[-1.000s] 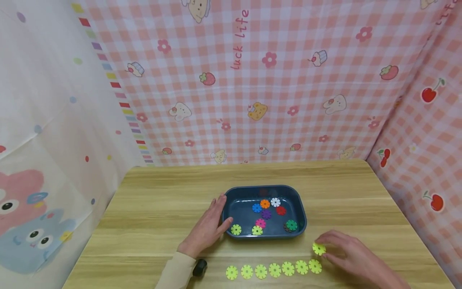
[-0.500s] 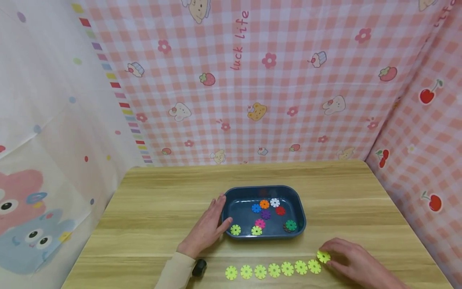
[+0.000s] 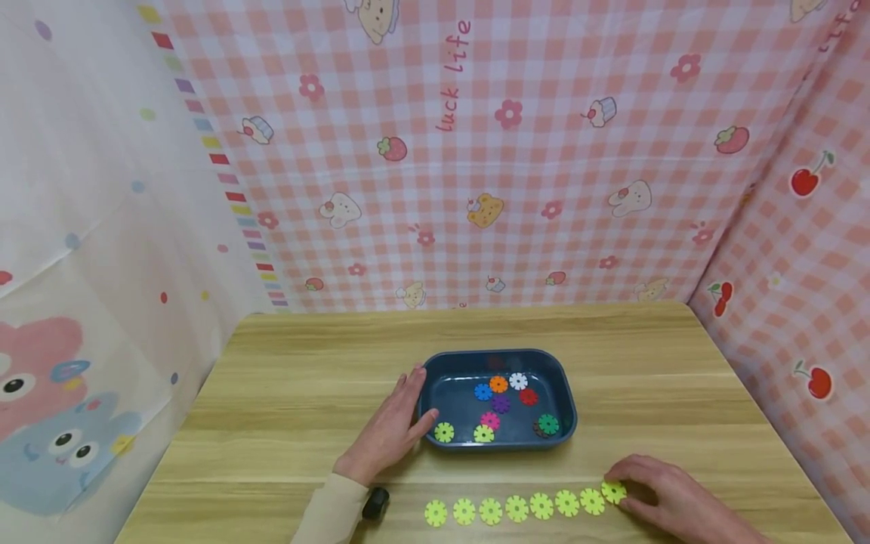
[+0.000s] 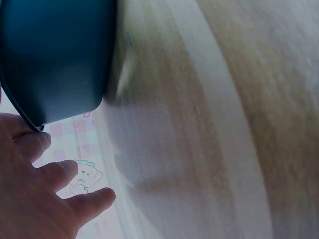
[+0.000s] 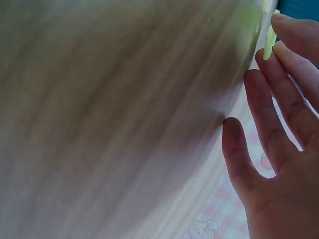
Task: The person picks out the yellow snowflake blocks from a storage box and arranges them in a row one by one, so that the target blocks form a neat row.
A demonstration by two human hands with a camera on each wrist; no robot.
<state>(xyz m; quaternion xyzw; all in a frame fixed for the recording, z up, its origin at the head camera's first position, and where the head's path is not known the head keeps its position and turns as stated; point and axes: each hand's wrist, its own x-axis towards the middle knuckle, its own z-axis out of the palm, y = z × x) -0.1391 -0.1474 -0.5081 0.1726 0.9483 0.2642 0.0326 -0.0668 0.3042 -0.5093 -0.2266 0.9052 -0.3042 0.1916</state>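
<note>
My right hand (image 3: 662, 491) pinches a yellow-green snowflake disc (image 3: 614, 492) between thumb and fingertips, at the right end of a row of matching discs (image 3: 516, 508). In the right wrist view the pinched disc (image 5: 269, 44) stands edge-on between the fingers, tilted off the wood. My left hand (image 3: 387, 434) rests against the left side of a dark blue tray (image 3: 526, 445), fingers straight along the wall and thumb at the near left corner. The left wrist view shows the tray's outer wall (image 4: 60, 55) with fingertips at its edge.
Inside the tray lie loose discs: two yellow-green ones, a pink (image 3: 489, 421), a purple (image 3: 501, 404), a green (image 3: 548, 424) and several more. A small black object (image 3: 376, 504) is by the left wrist. Patterned cloth (image 3: 435, 189) hangs behind the wooden table (image 3: 306, 378).
My right hand has come down toward me and slightly right, bringing its disc from above the row to the row's right end. My left hand and the tray have stayed put.
</note>
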